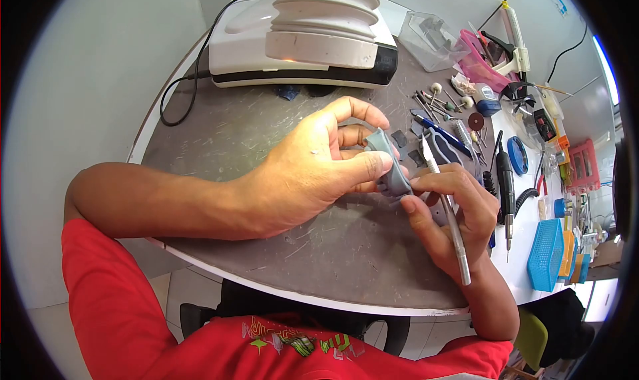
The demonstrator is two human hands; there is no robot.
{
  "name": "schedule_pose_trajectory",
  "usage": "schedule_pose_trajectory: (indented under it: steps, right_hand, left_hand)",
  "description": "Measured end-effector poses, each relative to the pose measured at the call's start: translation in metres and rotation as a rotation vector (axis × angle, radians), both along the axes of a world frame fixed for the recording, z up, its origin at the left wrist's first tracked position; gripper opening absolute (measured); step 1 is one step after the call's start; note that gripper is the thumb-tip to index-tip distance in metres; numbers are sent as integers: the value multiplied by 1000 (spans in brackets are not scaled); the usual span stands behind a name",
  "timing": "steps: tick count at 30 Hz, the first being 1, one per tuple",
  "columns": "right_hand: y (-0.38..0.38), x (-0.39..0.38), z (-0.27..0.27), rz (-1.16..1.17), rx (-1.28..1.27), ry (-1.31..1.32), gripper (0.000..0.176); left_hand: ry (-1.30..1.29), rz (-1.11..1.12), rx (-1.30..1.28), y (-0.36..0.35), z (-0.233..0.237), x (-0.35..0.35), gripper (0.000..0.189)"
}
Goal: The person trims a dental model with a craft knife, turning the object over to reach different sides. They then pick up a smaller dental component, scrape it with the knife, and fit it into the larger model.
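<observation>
My left hand (303,160) is closed around a thin, curved grey-blue moulded piece (394,177), pinching it between thumb and fingers above the work mat. In my right hand (459,203), a slim silver craft knife (454,230) lies across the fingers, its narrow tip pointing up and away from me. The thumb and index fingertips of that hand meet the lower right edge of the grey-blue piece. Fingers hide part of the piece, so its full shape does not show.
A white machine (233,50) with a ribbed hose (326,14) stands at the back. Rotary burs (436,104), a blue pen (442,132) and grey scraps (399,139) lie right. Farther right are a handpiece (507,187), pink tray (480,67) and blue basket (546,255).
</observation>
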State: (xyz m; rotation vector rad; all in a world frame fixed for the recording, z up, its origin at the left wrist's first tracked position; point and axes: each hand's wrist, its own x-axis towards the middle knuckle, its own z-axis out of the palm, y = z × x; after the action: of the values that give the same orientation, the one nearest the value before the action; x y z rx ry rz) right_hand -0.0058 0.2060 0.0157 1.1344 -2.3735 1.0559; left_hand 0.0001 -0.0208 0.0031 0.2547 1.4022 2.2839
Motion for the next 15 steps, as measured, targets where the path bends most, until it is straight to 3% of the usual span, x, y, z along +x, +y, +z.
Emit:
schedule_pose_trajectory:
  steps: [9, 11, 15]
  right_hand:
    - [1, -5, -2, 2, -102, 75, 25]
    - [1, -5, -2, -3, -97, 60, 26]
    - [0, -4, -1, 1, -31, 77, 30]
  left_hand:
    - [22, 3, 87, 4, -1, 2, 45]
    - [74, 124, 71, 10, -5, 2, 46]
    - [60, 69, 105, 6, -4, 0, 46]
